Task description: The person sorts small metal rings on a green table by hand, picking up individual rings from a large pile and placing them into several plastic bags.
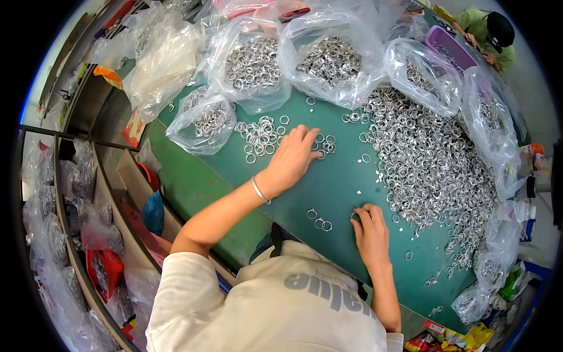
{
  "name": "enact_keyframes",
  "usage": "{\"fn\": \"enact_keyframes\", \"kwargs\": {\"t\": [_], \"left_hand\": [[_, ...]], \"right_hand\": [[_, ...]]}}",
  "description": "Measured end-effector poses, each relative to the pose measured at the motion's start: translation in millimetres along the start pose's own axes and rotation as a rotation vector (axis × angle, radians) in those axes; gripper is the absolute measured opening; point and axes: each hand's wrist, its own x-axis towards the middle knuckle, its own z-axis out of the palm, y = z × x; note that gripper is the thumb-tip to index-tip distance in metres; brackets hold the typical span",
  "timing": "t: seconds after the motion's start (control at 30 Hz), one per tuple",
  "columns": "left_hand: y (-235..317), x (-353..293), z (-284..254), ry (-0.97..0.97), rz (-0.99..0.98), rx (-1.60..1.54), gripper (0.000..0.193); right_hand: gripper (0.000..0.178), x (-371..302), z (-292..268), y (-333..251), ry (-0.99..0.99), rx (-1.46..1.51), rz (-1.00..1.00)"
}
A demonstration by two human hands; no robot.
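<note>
Silver metal rings lie all over the green tabletop (pixel 234 170). My left hand (pixel 290 155) reaches across it, thumb and fingertips apart beside a small cluster of rings (pixel 329 144). Just behind that hand spreads a loose group of rings (pixel 258 136). Closer to me, the fingers of my right hand (pixel 373 232) are bent down around a single metal ring (pixel 355 216), partly covered by the fingertips. Between the hands and the table's near edge sit a few more rings (pixel 319 223). A large heap of rings (pixel 431 158) fills the table's right side.
Clear plastic bags (pixel 252 101) of rings line the far edge, and more bags (pixel 492 146) stand on the right. At the far right, a person (pixel 492 35) in green works near a purple basket (pixel 448 50). Shelves (pixel 105 193) with bagged parts stand at left.
</note>
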Motion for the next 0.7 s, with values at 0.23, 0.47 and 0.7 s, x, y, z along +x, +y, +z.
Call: {"fn": "enact_keyframes", "kwargs": {"t": [0.23,0.47,0.7], "left_hand": [[1,11,17,-0.100,0.073,0.011,0.046],[-30,49,-10,0.058,0.040,0.213,0.033],[-62,79,7,-0.006,0.030,0.442,0.015]], "right_hand": [[0.017,-10,-3,7,0.001,0.138,0.115],[0.013,-26,-15,18,0.054,0.687,0.414],[0.005,-40,-27,12,0.101,1.073,0.633]]}}
